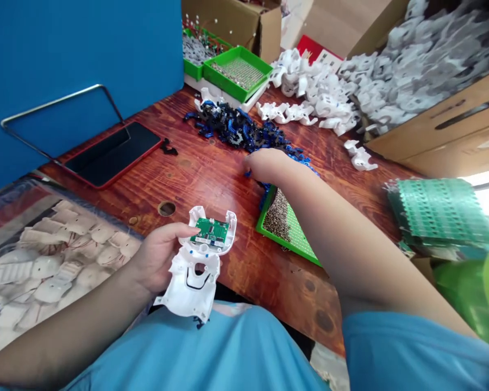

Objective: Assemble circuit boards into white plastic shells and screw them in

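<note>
My left hand is closed on a white plastic shell, its thumb resting on the edge of a green circuit board seated in the shell's upper end. A dark curved slot and a round hole show in the shell's lower half. Over the table, my right hand reaches to the near edge of a pile of blue and black plastic parts. Its fingers are bent together, with a small blue part showing at the tips. Most of those fingertips are hidden behind the hand.
A green tray of small screws lies under my right forearm. Further back are another green tray, white shells and a full cardboard box. Stacked green boards stand right; a phone and bagged white parts lie left.
</note>
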`<act>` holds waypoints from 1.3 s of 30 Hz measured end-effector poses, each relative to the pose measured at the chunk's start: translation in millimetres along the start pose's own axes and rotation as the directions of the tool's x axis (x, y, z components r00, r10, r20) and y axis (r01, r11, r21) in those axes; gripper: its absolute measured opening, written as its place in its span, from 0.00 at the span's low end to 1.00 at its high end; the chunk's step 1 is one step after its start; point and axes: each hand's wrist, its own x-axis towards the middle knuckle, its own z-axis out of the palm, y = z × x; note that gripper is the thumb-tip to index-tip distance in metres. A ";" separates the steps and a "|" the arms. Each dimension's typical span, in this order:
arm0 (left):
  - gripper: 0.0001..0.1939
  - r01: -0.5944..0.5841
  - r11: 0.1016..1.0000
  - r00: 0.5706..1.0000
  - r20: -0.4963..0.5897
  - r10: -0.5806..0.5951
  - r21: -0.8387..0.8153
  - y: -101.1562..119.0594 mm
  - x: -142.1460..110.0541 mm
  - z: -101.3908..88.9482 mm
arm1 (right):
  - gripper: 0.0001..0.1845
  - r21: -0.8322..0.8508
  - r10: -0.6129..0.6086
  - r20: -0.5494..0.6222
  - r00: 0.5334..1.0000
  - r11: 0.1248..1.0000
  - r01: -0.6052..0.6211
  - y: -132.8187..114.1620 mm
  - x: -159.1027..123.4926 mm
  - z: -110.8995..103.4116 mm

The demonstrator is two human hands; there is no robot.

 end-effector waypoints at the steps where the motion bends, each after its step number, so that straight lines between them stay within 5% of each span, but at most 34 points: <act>1: 0.06 -0.011 1.000 1.000 0.011 0.011 -0.006 0.1 -0.8 -1.1 | 0.17 0.000 0.004 0.000 1.000 1.000 -0.004 -0.4 1.5 1.8; 7: 0.14 -0.100 0.995 0.989 0.107 0.098 0.011 -1.3 -1.0 -3.7 | 0.13 0.057 -0.007 -0.133 0.991 0.998 0.014 -8.9 -21.3 -12.1; 10: 0.17 -0.154 0.987 0.972 0.183 0.145 0.040 -4.0 -0.3 -3.0 | 0.10 0.281 0.033 -0.355 0.934 0.957 0.073 -26.2 -69.6 -25.6; 12: 0.17 -0.209 0.975 0.957 0.222 0.188 0.075 -7.2 0.7 -2.5 | 0.06 0.471 0.033 -0.500 0.865 0.849 0.240 -43.6 -111.0 -27.1; 14: 0.17 -0.269 0.955 0.943 0.236 0.236 0.121 -11.1 2.0 -1.0 | 0.05 0.546 -0.002 -0.518 0.855 0.769 0.332 -63.1 -148.1 -19.8; 17: 0.17 -0.297 0.940 0.936 0.246 0.252 0.169 -17.6 3.2 4.7 | 0.06 0.558 0.024 -0.496 0.868 0.775 0.297 -89.6 -179.4 3.0; 25: 0.19 -0.324 0.929 0.910 0.327 0.255 0.176 -33.6 0.7 29.6 | 0.08 0.478 0.233 -0.596 0.768 0.872 0.107 -108.0 -187.8 40.5; 30: 0.18 -0.316 0.918 0.932 0.258 0.253 0.241 -42.5 0.6 35.0 | 0.08 0.423 0.198 -0.570 0.798 0.903 0.078 -107.5 -199.7 45.6; 39: 0.14 -0.214 0.951 0.967 0.186 0.174 0.224 -51.4 5.8 32.2 | 0.08 0.580 0.218 -0.510 0.832 0.801 0.145 -101.5 -208.8 55.1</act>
